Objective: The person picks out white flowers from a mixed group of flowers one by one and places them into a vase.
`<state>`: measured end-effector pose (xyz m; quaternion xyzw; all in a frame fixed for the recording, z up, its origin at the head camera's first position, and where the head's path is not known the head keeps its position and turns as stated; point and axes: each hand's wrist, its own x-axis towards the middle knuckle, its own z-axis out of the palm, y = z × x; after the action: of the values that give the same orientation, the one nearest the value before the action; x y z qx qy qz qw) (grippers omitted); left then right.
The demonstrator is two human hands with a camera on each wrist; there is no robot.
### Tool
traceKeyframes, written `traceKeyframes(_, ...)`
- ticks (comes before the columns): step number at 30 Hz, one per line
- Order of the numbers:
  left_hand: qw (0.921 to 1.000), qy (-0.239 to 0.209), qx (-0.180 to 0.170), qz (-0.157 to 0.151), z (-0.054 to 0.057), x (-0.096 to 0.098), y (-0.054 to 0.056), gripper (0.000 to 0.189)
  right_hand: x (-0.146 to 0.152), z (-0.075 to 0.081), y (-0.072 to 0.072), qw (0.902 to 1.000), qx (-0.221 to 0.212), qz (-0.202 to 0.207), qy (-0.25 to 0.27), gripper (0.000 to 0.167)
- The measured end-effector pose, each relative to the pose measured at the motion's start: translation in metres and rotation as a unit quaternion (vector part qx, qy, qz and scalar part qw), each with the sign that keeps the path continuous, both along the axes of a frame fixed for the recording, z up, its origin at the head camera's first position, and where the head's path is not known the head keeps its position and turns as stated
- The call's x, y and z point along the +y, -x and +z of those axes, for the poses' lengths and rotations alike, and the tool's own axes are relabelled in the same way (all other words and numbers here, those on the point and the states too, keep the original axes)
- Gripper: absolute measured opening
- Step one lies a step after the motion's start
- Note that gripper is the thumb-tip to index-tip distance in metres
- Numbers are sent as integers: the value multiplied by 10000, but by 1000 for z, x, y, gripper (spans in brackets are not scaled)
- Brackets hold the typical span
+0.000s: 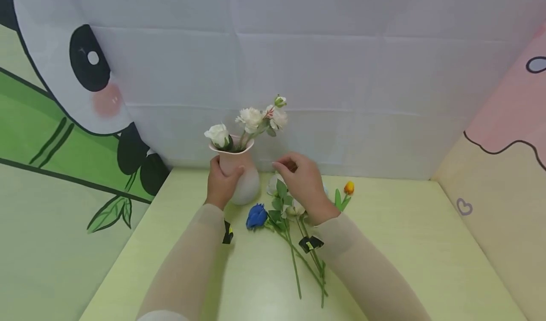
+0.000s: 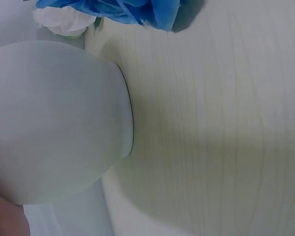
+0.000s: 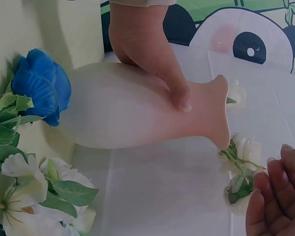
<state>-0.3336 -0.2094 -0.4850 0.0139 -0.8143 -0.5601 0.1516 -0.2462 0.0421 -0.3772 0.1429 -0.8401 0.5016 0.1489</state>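
Note:
A pink-and-white vase (image 1: 245, 181) with a wavy rim stands upright near the back of the table, and my left hand (image 1: 223, 181) grips its side, thumb across the front. From its mouth rise a white rose (image 1: 218, 135) and a stem of white blossoms (image 1: 250, 119), which leans right. My right hand (image 1: 300, 178) hovers right of the vase, fingers loosely bent; in the right wrist view nothing shows between the fingers (image 3: 275, 196). Below it lie a blue rose (image 1: 257, 216), also seen in the left wrist view, and white flowers (image 3: 22, 189) with green leaves.
Several green stems (image 1: 295, 264) point toward the front of the pale wooden table (image 1: 426, 245). An orange tulip (image 1: 349, 188) lies to the right of my right hand. Behind the vase rises a white cloth backdrop (image 1: 341, 88); a panda picture (image 1: 64, 74) covers the left side.

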Motion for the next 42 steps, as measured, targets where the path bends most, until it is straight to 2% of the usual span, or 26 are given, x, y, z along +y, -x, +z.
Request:
traceKeyframes(8, 10000, 88, -15, 21, 0, 1, 1, 88, 16, -20, 0, 9990, -244, -244, 290, 17)
traceKeyframes(16, 10000, 42, 34, -11, 2, 1, 0, 88, 31, -48, -1, 9930, -623, -698, 715, 17)
traceKeyframes(20, 10000, 29, 61, -19, 0, 0, 1, 89, 36, -60, -4, 9913, -784, -815, 673, 17)
traceKeyframes(29, 9999, 71, 89, 31, -2, 1, 3, 86, 38, -84, -12, 9893, -1291, -605, 293, 17)
traceKeyframes(34, 9999, 51, 105, 28, -1, 1, 4, 87, 37, -94, -14, 9886, -1428, -471, -37, 16)
traceKeyframes(37, 9999, 59, 121, 9, -1, 1, 4, 88, 34, -99, -15, 9865, -1504, -491, -413, 14)
traceKeyframes(42, 9999, 59, 123, 5, -2, 1, 4, 88, 27, -103, -17, 9787, -1621, -282, -1227, 13)
